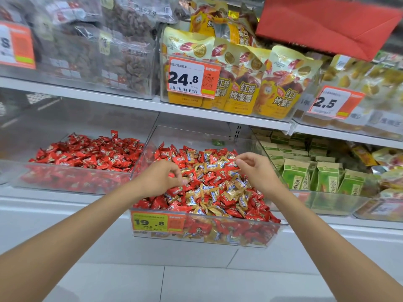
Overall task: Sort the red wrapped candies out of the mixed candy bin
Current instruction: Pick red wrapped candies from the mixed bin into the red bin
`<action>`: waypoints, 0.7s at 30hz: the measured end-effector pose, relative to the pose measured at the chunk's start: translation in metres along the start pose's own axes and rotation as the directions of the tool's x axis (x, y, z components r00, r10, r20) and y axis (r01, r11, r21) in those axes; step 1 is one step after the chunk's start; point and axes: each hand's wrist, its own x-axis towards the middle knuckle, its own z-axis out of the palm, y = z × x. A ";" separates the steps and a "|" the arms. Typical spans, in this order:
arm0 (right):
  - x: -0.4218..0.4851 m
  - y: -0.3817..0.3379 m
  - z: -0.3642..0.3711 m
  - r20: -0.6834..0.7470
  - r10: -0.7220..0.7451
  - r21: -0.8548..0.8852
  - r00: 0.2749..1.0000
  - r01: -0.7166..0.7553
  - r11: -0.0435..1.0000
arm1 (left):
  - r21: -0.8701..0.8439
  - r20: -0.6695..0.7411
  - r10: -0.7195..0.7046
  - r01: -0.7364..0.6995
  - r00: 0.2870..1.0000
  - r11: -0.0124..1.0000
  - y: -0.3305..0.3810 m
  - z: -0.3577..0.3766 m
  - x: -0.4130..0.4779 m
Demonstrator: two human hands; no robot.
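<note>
Shelf (pixel 65 202): two candy bins (pixel 142 156) (pixel 13 171), two hands (pixel 161 177) (pixel 257 168)

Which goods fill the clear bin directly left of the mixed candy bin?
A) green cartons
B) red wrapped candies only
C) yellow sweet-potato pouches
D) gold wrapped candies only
B: the left bin holds only red wrapped candies, while the green cartons sit to the right of the mixed candy bin.

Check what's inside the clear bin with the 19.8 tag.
Red candies mixed with gold candies, heaped. Left hand grips a red candy; right hand touches the pile. Candies beneath both hands and the bin floor are covered.
</note>
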 end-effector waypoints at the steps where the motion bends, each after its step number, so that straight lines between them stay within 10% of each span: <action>1: 0.002 0.000 0.001 0.009 0.004 0.000 1.000 -0.004 1.000 | -0.012 -0.047 -0.013 0.012 0.999 1.000 -0.001 0.001 0.002; 12: 0.016 0.017 0.044 0.452 -0.034 -0.635 0.892 0.347 0.690 | -0.205 -0.139 -0.006 -0.023 0.990 0.979 0.027 0.013 0.016; 21: 0.019 0.010 0.029 0.417 0.005 -0.246 0.909 0.108 0.963 | -0.195 -0.142 -0.053 0.024 0.988 0.980 0.006 0.020 0.029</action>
